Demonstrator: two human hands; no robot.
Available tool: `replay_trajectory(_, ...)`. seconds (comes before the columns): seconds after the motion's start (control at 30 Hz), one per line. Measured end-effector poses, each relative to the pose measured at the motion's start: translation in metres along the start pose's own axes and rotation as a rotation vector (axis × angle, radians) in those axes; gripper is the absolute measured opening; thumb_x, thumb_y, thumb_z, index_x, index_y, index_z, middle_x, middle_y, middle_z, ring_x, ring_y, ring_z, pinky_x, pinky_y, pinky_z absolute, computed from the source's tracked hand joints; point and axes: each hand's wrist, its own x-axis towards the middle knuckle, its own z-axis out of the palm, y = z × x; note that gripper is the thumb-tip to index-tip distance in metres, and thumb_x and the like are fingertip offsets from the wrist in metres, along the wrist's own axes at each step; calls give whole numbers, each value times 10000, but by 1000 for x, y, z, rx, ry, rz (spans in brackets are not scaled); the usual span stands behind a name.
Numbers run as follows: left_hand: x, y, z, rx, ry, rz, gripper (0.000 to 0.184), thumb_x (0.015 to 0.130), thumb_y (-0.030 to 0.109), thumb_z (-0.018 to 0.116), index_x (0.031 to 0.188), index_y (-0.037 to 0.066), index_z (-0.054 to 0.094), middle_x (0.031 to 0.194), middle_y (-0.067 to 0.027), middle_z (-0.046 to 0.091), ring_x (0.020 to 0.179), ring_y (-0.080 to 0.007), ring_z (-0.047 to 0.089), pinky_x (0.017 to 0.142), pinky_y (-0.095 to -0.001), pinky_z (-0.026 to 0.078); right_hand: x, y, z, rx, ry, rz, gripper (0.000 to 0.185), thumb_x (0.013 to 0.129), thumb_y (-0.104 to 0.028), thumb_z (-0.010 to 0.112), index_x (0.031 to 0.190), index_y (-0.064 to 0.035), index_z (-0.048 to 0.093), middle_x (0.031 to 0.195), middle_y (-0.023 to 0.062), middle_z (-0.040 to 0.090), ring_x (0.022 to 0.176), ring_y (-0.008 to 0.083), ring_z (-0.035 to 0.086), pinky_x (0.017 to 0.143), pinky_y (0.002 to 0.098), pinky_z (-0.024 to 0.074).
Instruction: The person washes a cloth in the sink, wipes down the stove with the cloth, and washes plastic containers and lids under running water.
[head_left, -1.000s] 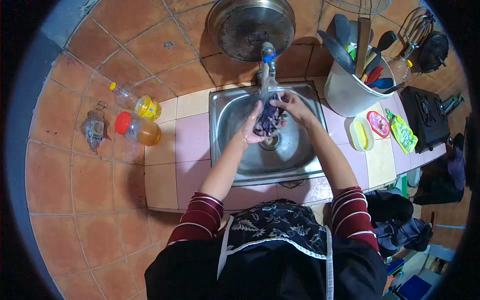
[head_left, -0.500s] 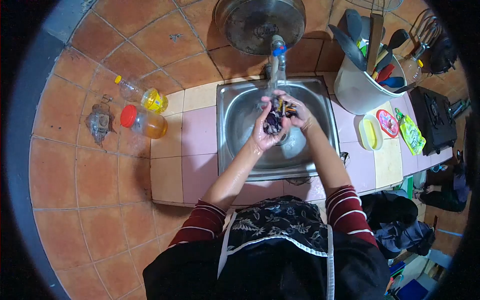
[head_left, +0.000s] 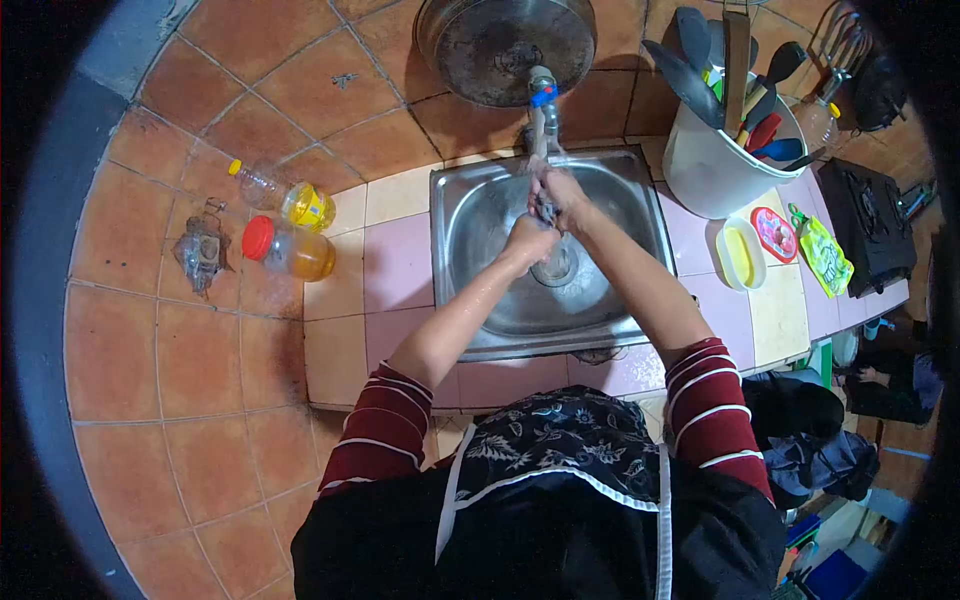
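Over the steel sink (head_left: 480, 315), water runs from the faucet (head_left: 543, 95) onto both hands. My left hand (head_left: 529, 243) is closed round the lower part of a dark, wet bundle (head_left: 546, 208), which looks like cloth. My right hand (head_left: 563, 196) grips the same bundle just above, closer to the faucet. Most of the bundle is hidden by the fingers, and only a small dark part shows between the two hands.
Left on the counter are a red-lidded jar (head_left: 290, 250) and a yellow oil bottle (head_left: 309, 206). To the right stand a white utensil bucket (head_left: 715, 165), a yellow tub (head_left: 740, 255), a green packet (head_left: 825, 257) and a black stove (head_left: 868, 225). People (head_left: 800, 430) are at the lower right.
The hands have gone from cupping the spread dark bundle to closing tightly round it. The bundle now looks squeezed and narrower, and the right hand lies above the left.
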Motion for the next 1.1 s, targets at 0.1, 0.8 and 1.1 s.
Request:
replay_trajectory(0.1,13,-19,8,365,200,95,281,711,202,649,835,-40,581,710,-189,633,622,-292,644,558,-387,493,2,13,-2,-75,210,56,471,918,-391,436,553,-94,441,495,65,445,436,211,454,434,343,374)
replay_trajectory(0.8,-34,1,31,-1986,-1150,-340,415,852,285,636,1008,-28,413,689,-21,422,612,-102,458,554,-211,464,-88,9,-4,1029,-473,-6,657,798,-503,626,1189,-11,437,906,180,584,879,328,614,830,417,522)
replay_trajectory(1.1,-36,22,0,-1546,-966,-627,169,854,81,568,963,-4,472,735,-11,486,619,-84,519,538,-187,476,-52,-21,-28,514,-576,47,426,903,-400,532,599,-138,392,570,27,471,580,171,529,537,297,472)
